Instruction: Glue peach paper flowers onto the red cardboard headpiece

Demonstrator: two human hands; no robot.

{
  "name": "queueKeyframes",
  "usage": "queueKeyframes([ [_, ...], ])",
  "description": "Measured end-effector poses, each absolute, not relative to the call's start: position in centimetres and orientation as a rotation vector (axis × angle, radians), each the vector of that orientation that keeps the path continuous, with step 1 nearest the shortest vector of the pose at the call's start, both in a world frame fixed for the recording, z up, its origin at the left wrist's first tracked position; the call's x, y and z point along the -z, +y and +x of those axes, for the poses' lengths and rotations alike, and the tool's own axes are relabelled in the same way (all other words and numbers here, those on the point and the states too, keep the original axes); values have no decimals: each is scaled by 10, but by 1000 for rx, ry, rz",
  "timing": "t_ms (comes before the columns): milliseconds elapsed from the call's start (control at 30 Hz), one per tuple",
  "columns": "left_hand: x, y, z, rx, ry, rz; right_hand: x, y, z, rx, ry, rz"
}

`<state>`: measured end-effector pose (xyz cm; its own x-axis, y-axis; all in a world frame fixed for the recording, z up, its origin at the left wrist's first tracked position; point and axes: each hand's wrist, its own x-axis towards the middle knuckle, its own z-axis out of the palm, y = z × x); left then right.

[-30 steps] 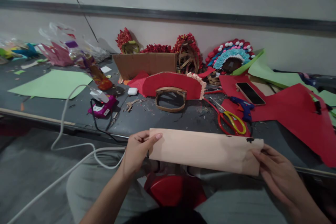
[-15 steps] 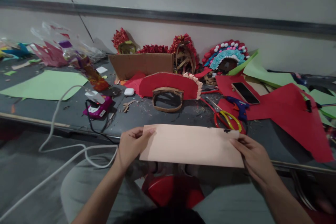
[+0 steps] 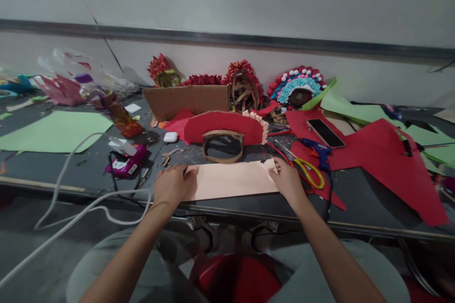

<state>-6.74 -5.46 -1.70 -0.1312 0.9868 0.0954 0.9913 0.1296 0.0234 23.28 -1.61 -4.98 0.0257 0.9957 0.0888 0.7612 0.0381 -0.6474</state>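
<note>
A strip of pale peach paper [image 3: 231, 181] lies along the front edge of the dark table, with small dark marks near its top right corner. My left hand [image 3: 171, 184] grips its left end, fingers curled and thumb along the paper. At the right end, my right hand [image 3: 285, 177] pinches the corner between thumb and fingers. Just behind the strip stands a red headdress [image 3: 220, 123] with a brown cardboard band [image 3: 223, 159] at its base and ruffled peach trim [image 3: 262, 125] on its right edge.
Yellow-and-red scissors [image 3: 309, 173] and a blue glue gun [image 3: 320, 152] lie to the right, near a phone [image 3: 325, 132] on red paper [image 3: 394, 151]. On the left are a purple power strip [image 3: 128, 162], a white earbud case [image 3: 170, 137], a bottle [image 3: 113, 109] and green paper [image 3: 57, 130].
Both hands have moved forward and brought the peach paper from above my lap down onto the table's edge. The view has tilted up, showing more beyond the wall.
</note>
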Motion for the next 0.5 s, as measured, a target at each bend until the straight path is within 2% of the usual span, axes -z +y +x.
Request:
queueKeyframes([
  [133, 15, -46, -58, 80, -2230, -2045, 44, -6, 227, -392, -1886, -1837],
  [267, 18, -40, -48, 182, -1998, -2073, 44, -4, 223, -233, -1971, -1881],
  [500, 20, -35, -43, 77, -1613, -2656, 40, -12, 219, 25, -2151, -1925],
])
